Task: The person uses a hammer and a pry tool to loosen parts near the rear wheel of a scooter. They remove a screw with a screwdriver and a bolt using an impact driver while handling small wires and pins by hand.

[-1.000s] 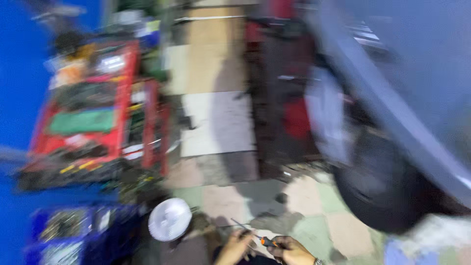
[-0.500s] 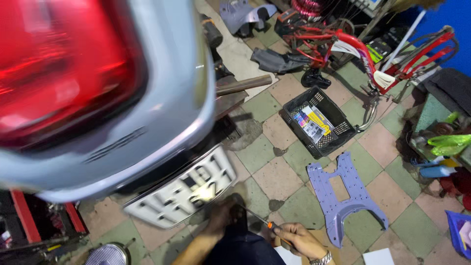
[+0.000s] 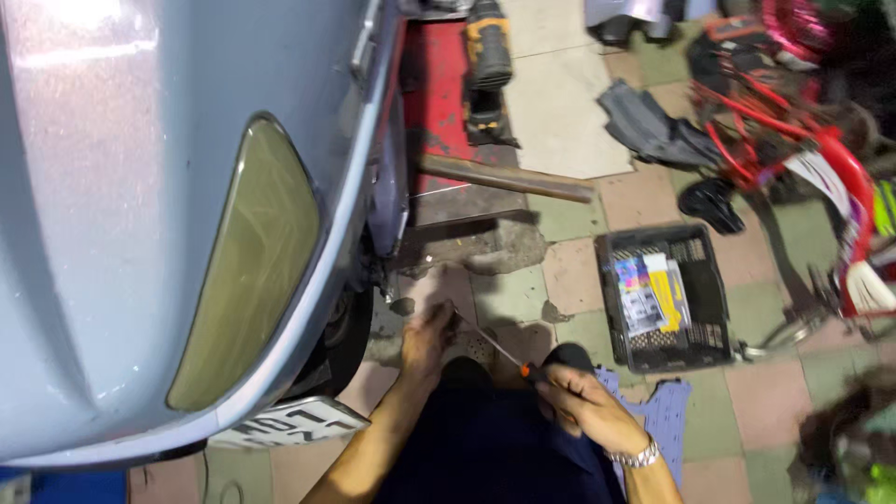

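Holding the screwdriver, our right hand was wrapped tight on its orange grip. Our left hand pinched its tip by the scooter. It looked thin, stiff and light, best held by that grip. A black crate sat near.

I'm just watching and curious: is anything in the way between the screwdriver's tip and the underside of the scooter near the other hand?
Nothing visible blocks it. The right hand holds the screwdriver by its orange handle, and the thin shaft runs over bare tiled floor up to the left hand beside the scooter. The tip itself is too blurred to place exactly.
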